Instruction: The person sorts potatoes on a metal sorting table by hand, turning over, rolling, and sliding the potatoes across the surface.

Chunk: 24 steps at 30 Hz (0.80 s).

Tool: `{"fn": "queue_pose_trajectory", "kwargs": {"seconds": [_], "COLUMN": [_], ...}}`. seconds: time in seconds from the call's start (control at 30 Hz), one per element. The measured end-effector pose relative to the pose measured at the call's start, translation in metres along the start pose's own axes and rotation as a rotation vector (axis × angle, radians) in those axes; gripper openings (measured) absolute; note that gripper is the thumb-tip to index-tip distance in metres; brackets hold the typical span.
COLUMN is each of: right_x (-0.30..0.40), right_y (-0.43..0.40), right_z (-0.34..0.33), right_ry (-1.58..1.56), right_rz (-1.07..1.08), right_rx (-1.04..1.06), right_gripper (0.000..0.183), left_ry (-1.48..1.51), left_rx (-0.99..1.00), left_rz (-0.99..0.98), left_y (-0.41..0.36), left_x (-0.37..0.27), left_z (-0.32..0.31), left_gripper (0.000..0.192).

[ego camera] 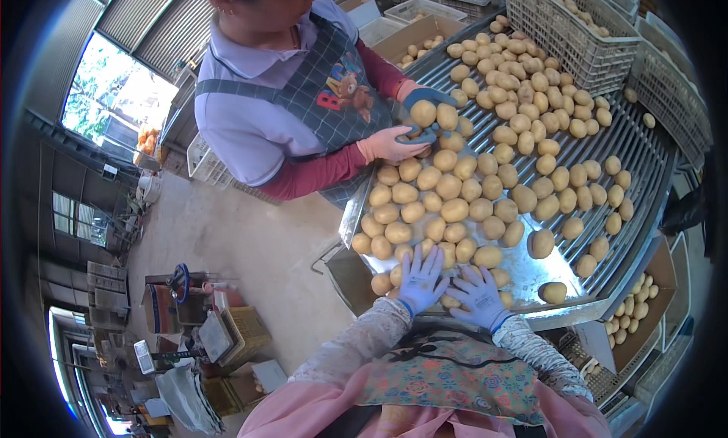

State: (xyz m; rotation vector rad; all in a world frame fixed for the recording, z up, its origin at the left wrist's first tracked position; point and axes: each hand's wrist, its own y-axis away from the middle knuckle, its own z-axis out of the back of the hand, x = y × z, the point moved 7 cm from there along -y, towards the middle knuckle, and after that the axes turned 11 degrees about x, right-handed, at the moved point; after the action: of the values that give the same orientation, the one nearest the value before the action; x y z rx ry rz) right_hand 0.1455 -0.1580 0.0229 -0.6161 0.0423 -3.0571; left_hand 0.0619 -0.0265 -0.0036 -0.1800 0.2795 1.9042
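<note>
Many pale yellow potatoes (pixel 449 186) lie spread over a metal sorting table with a bare sheet (pixel 532 273) at its near end and rollers behind. My left hand (pixel 421 281), in a whitish knit glove, rests with fingers spread on potatoes at the near edge. Close to its right, my right hand (pixel 479 300), gloved alike, lies over other potatoes with its fingers apart. Neither hand is closed round a potato. Across the left side, a co-worker's gloved hands (pixel 398 142) hold potatoes above the table.
A co-worker in a checked apron (pixel 335 96) stands at the table's left side. Plastic crates (pixel 569 45) of potatoes stand at the far right. A cardboard box (pixel 654 307) with potatoes is at the lower right. A platform scale (pixel 216 335) stands on the floor at lower left.
</note>
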Motion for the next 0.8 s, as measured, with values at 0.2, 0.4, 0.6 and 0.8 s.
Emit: {"fn": "queue_pose_trajectory", "kwargs": {"seconds": [0.2, 0.4, 0.6, 0.8], "right_x": [0.001, 0.003, 0.0, 0.0], "right_y": [-0.006, 0.0, 0.001, -0.004], "right_z": [0.002, -0.006, -0.001, 0.0], "right_ry": [-0.001, -0.018, 0.006, 0.0], "right_rz": [-0.009, 0.024, -0.008, -0.005], "right_rx": [0.01, 0.01, -0.021, 0.005], "right_gripper": [0.054, 0.053, 0.054, 0.054], "left_ry": [-0.025, -0.046, -0.014, 0.002], "left_rx": [-0.021, -0.031, 0.005, -0.038], "left_rz": [0.0, 0.029, 0.023, 0.017], "left_y": [0.002, 0.004, -0.002, -0.001], "left_x": [0.004, 0.003, -0.003, 0.001], "left_z": [-0.001, -0.006, 0.002, 0.002], "left_gripper": [0.077, 0.077, 0.076, 0.077]}}
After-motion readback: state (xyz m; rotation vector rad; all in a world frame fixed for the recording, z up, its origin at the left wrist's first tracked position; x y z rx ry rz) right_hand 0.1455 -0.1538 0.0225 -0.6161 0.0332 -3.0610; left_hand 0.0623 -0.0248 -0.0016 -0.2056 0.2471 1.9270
